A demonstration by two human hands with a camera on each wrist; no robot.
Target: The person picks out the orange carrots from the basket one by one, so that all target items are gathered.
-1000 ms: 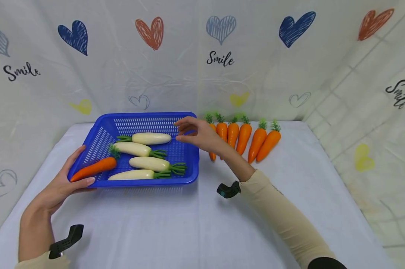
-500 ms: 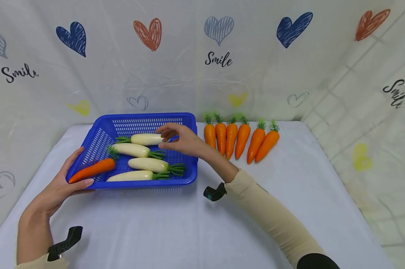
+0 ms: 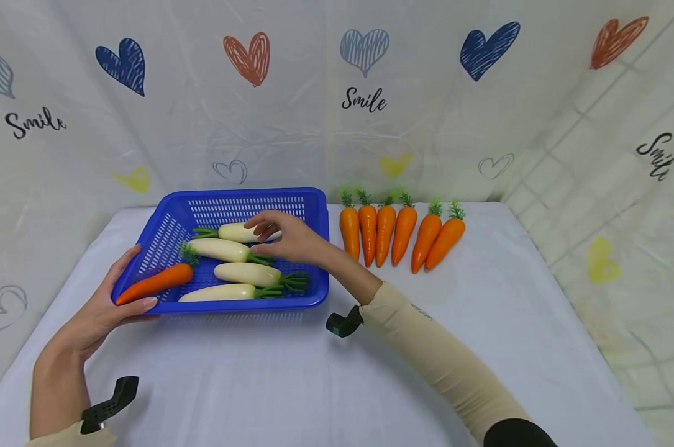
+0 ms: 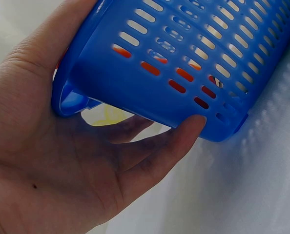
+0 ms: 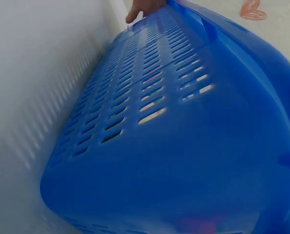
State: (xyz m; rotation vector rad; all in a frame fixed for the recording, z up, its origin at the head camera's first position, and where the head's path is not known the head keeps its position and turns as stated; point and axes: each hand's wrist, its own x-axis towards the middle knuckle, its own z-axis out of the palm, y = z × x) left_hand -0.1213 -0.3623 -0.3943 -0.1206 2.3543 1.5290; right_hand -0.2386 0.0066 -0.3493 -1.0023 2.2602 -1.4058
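Observation:
A blue plastic basket [image 3: 247, 305] with slotted walls holds several white radishes [image 3: 246, 273] with green stems and one orange carrot [image 3: 158, 283] at its left end. My left hand [image 3: 104, 307] grips the basket's near-left corner, thumb over the rim. In the left wrist view, the fingers of that left hand [image 4: 96, 161] reach under the corner. Over the basket's right half, my right hand [image 3: 292, 239] hangs with bent, spread fingers and nothing between them. Its fingertips overlap the farthest radish [image 3: 237, 232], covering its right part. The right wrist view shows mostly the basket's outer wall [image 5: 150, 161].
Right of the basket, several orange carrots [image 3: 405, 231] with green tops lie in a row near the back of the table. A white cloth [image 3: 325, 385] covers the tabletop. Behind it hangs a pale curtain [image 3: 303, 124] printed with hearts.
My right hand has moved left, from the basket's right rim to over the radishes, uncovering the nearest loose carrots. The left hand and the basket have stayed in place.

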